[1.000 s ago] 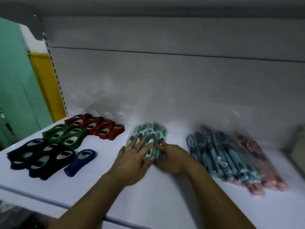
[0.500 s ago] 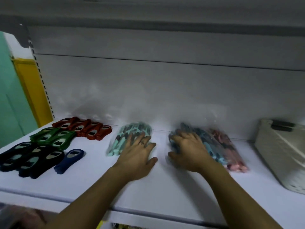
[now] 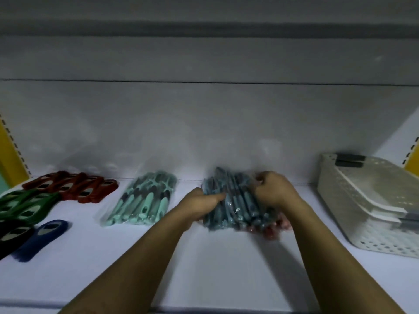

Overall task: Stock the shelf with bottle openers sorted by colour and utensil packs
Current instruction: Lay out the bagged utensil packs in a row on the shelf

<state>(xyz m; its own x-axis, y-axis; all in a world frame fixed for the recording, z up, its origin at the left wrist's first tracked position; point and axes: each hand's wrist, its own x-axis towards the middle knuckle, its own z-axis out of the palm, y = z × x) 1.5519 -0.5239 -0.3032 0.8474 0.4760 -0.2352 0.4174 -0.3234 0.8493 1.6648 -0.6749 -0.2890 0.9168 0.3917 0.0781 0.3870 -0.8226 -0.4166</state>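
two hands (image 3: 200, 203) (image 3: 275, 191), one blue opener (image 3: 44, 236)

1. Shelf (image 3: 226, 268): bears all items below.
2. Bottle openers (image 3: 86, 189): 9 to 10 o'clock, grouped front to back.
3. First utensil pack (image 3: 140, 200): 11 o'clock, right of the openers.
4. Second utensil pack (image 3: 235, 205): 12 o'clock.
5. Basket (image 3: 340, 200): 2 o'clock, far right.

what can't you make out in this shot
Head view, dim and blurred:
black bottle openers: cut by left edge, count unclear.
pink utensil pack: mostly hidden under blue utensil pack.
left hand fingers: tucked beneath that pack.
white basket: cut by right edge, contents unclear.
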